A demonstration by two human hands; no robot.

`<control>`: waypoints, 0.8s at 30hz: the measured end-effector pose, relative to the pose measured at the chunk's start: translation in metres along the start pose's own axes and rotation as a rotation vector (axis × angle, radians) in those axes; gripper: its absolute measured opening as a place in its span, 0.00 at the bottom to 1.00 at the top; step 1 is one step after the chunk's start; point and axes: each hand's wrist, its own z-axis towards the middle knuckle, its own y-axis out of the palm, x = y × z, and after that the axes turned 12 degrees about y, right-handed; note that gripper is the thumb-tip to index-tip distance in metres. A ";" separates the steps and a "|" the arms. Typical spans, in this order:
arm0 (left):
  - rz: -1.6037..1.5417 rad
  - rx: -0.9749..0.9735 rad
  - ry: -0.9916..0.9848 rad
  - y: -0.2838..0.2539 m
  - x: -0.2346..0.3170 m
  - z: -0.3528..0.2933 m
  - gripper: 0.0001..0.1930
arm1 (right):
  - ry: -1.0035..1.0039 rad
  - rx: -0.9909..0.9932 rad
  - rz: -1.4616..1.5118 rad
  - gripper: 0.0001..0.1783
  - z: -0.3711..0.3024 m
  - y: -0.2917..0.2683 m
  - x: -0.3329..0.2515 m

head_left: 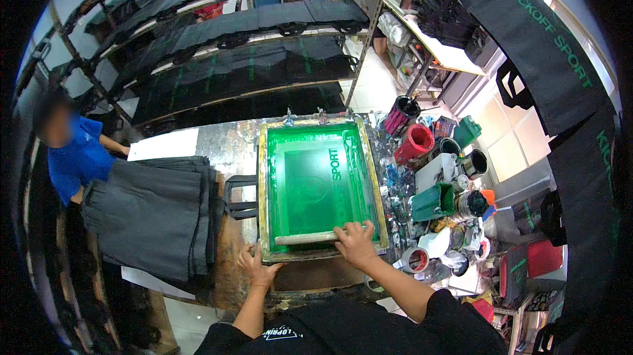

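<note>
A wooden screen printing frame (264,157) lies on the worktable, its mesh (297,170) covered with green ink. Lettering shows through near the right side of the mesh. Along the near end of the mesh lies a squeegee (304,239) with a wooden handle. My right hand (356,244) is closed over that handle's right end. At the frame's near left corner, my left hand (257,268) grips the wood, thumb along the near edge. Black fabric handles (241,196) stick out from under the frame's left side; what they belong to is hidden.
Stacked black fabric bags (148,206) lie to the left, where a co-worker in a blue shirt (86,154) touches them. Ink tubs, a red container (415,144) and tape rolls (415,260) crowd the right. Racks of black bags (244,68) stand behind; printed black fabric (547,38) hangs right.
</note>
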 end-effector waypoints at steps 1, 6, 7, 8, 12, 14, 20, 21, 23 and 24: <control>-0.089 -0.023 -0.060 -0.002 0.000 0.000 0.55 | -0.001 0.024 0.020 0.25 0.003 -0.007 -0.001; -0.515 0.181 -0.141 -0.029 0.016 0.026 0.52 | -0.005 0.150 0.056 0.26 0.032 -0.070 -0.014; -0.499 0.226 -0.132 -0.039 0.024 0.039 0.51 | -0.003 0.175 0.044 0.27 0.040 -0.088 -0.018; -0.482 0.272 -0.120 -0.052 0.034 0.057 0.50 | 0.005 0.215 0.050 0.27 0.048 -0.108 -0.023; -0.996 0.450 -0.153 -0.111 0.088 0.153 0.47 | -0.009 0.444 0.012 0.30 0.097 -0.176 -0.035; -1.020 0.454 -0.160 -0.125 0.098 0.194 0.45 | -0.052 0.552 -0.010 0.29 0.136 -0.203 -0.030; -0.404 0.281 -0.099 -0.056 0.045 0.199 0.53 | -0.057 0.580 -0.003 0.31 0.185 -0.247 -0.033; -0.341 0.071 -0.217 -0.047 0.042 0.179 0.53 | -0.066 0.584 0.006 0.32 0.187 -0.246 -0.030; -0.185 -0.200 -0.386 -0.023 0.022 0.127 0.51 | -0.082 0.591 0.042 0.34 0.190 -0.244 -0.032; -0.107 -0.256 -0.440 -0.004 0.012 0.106 0.50 | -0.086 0.575 0.052 0.34 0.192 -0.247 -0.035</control>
